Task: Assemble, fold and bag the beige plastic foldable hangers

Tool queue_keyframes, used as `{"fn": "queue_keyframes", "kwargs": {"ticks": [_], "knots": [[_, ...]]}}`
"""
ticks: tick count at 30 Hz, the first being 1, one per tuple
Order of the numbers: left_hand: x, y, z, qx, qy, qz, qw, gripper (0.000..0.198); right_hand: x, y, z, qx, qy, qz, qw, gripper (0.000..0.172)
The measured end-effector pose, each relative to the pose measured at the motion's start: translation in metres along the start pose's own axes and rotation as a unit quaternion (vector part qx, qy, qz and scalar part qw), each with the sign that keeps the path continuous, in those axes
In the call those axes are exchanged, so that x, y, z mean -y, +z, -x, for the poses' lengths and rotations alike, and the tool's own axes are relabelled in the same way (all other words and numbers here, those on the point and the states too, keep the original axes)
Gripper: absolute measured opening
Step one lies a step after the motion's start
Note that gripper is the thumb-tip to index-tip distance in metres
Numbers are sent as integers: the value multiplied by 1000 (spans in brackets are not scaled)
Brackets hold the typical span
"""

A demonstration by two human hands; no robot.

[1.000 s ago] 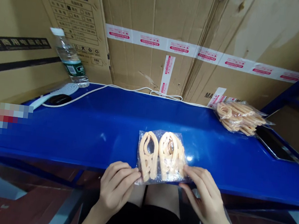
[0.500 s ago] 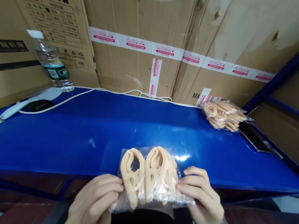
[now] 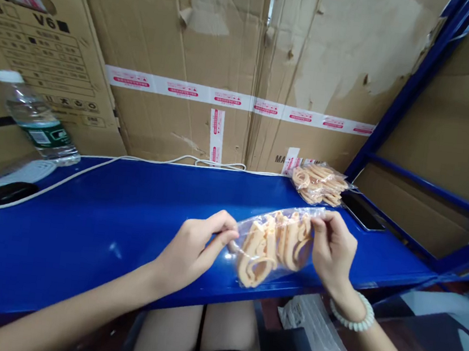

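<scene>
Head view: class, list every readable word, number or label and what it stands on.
"V6", filled square beside it: cardboard box, left.
"V3", partly cut off: same box.
"MA", rest under tape: cardboard wall behind.
Unreadable: red-and-white tape strip, box's printed table, bottle label.
None on the bag of clips.

Your blue worktop (image 3: 126,225) has a water bottle (image 3: 38,123) at the far left, with a black gadget (image 3: 5,193) just near of it. A white cable (image 3: 134,159) runs along the far edge, below the taped cardboard boxes (image 3: 191,39). Far right you've got a bag of peach clips (image 3: 319,183), with a dark phone (image 3: 360,211) right beside it.
</scene>
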State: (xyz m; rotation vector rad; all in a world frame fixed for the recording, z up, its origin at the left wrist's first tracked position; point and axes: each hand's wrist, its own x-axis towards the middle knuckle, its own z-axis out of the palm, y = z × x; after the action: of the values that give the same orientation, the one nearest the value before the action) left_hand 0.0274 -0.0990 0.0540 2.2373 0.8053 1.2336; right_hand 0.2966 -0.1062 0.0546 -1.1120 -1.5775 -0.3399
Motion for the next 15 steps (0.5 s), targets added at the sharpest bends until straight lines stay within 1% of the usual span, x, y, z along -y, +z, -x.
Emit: {"fn": "queue_keyframes", "kwargs": {"ticks": [2,3,6,9,11,15], "knots": [[4,9,-17,47,-67,93,992,16,-14,-5,-11,-3,-21,49,999,19],[7,15,-28,60,-96,141,984,16,-22,-8,-17,2,-25,70,997,21],[20,35,-68,71,-158,241,955,16,-47,-14,-43,45,-3,119,992,25],[32,61,-119,42,-225,281,932,17,-74,-17,-79,78,34,173,981,21],[37,78,-154,11,-260,293,920,19,-93,-18,-107,100,66,230,966,19],[49,107,-227,-11,-264,290,920,22,-130,-14,-165,126,113,325,931,21]]}}
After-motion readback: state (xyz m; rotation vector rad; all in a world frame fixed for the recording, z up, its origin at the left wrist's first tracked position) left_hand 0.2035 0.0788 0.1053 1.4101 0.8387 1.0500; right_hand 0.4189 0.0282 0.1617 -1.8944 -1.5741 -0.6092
